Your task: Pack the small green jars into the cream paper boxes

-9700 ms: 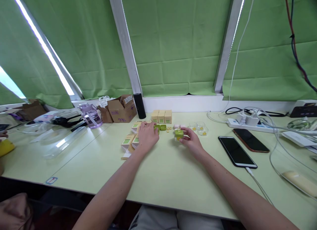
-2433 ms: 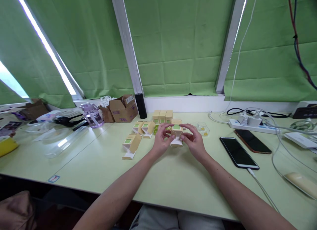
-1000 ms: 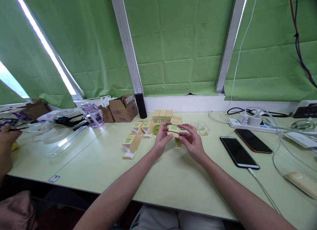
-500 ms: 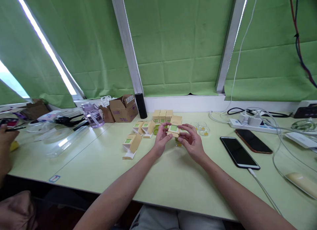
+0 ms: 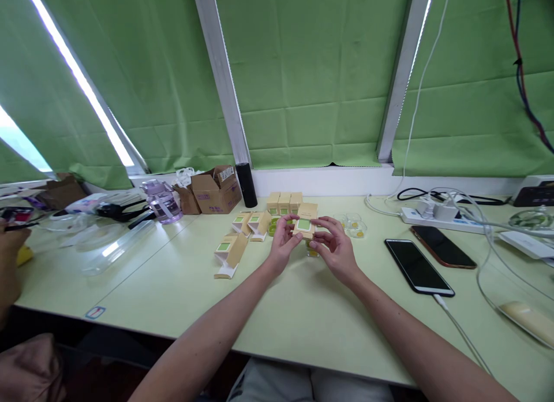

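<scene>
Left hand: the left hand pinches the left side of a small tan box with a green window.
Right hand: the right hand grips the box's right side.
Where the box is: held just above the pale green desk, over a little green item (too small to name).
Doing it well: a soft, level hold with both hands should keep the thin card from bending.
Nearby: three shut boxes stand behind; open boxes lie to the left.

bare table near, boxes behind, phone rightward
</scene>
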